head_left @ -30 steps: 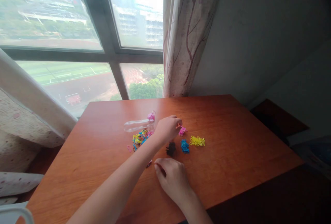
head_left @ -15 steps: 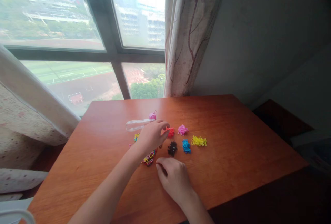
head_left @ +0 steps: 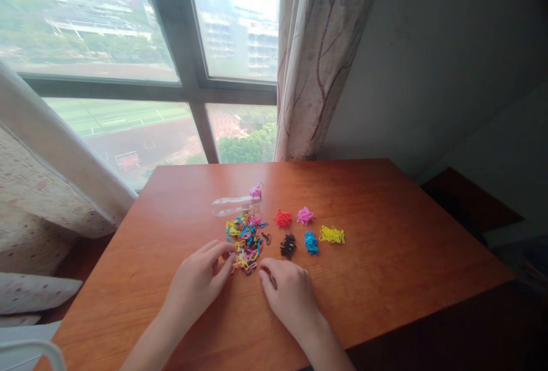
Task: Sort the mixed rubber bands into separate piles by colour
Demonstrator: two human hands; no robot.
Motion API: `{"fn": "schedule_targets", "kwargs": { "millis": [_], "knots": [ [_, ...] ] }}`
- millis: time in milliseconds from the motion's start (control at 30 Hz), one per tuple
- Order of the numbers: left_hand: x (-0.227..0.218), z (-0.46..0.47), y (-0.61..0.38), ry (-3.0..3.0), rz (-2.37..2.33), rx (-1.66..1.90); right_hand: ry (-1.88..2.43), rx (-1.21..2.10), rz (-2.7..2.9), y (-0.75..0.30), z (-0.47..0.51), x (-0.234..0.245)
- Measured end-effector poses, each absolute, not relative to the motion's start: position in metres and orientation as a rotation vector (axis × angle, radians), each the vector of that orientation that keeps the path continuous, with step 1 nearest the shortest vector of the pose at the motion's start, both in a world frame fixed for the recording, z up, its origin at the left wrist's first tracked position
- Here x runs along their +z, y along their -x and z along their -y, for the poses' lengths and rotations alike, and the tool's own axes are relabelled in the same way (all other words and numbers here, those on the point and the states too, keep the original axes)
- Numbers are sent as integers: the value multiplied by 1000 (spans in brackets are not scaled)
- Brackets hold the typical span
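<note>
A mixed heap of small coloured rubber bands point(head_left: 245, 237) lies on the wooden table point(head_left: 385, 228). To its right sit sorted little piles: red point(head_left: 282, 218), pink point(head_left: 305, 215), black point(head_left: 288, 245), blue point(head_left: 310, 242) and yellow point(head_left: 331, 234). My left hand point(head_left: 197, 281) rests at the heap's near-left edge, fingers loosely stretched toward it, fingertips touching the bands. My right hand point(head_left: 291, 297) lies palm down just in front of the heap, fingers curled; whether it holds a band is hidden.
A clear plastic bag with a pink clip point(head_left: 236, 204) lies behind the heap. A window point(head_left: 128, 45) and a patterned curtain point(head_left: 321, 57) stand beyond the table's far edge. A cushion point(head_left: 38, 205) sits at the left, a dark shelf point(head_left: 466, 194) at the right.
My left hand has pulled back from the red pile, leaving red bands there, and come down to the near-left side of the mixed heap. The right hand has stayed put.
</note>
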State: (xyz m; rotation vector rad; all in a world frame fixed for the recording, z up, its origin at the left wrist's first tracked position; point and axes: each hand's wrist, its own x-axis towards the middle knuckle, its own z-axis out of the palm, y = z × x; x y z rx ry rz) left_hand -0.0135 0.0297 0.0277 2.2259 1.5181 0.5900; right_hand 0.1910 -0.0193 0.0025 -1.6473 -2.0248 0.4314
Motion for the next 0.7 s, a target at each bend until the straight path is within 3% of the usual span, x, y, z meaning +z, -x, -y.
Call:
{"fn": "schedule_targets", "kwargs": {
  "millis": [200,700],
  "knots": [
    [7,-18,26,-2178,-1487,642,1670,429,2023,-187,13,8],
    [7,-14,23,-2226,-1507,621,1625,444,2029,-183,11,4]
  ]
}}
